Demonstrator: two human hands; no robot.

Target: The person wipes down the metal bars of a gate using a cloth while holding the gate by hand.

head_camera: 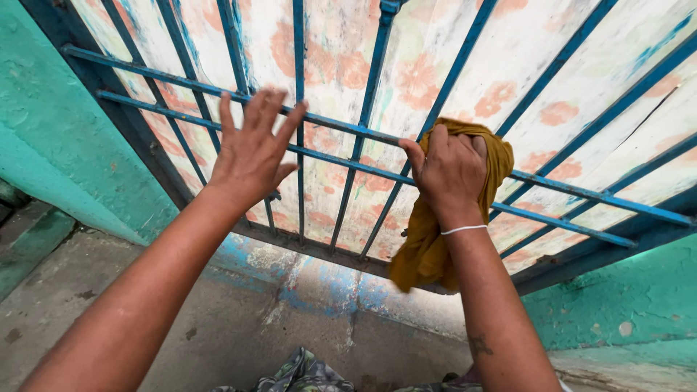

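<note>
Cloth (425,247) partly hidden behind right hand (449,173) — gate (348,131) top, sides cut off by frame.

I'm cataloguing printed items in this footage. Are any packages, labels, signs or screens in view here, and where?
None in view: no package, label, sign or screen.
Patterned sheet: behind the gate, off-white with faded orange flowers.
Gate: blue metal bars, filling the upper frame between green walls.
Cloth: mustard yellow, bunched under the right hand against a bar.
Left hand: fingers spread, at the bars.
</note>
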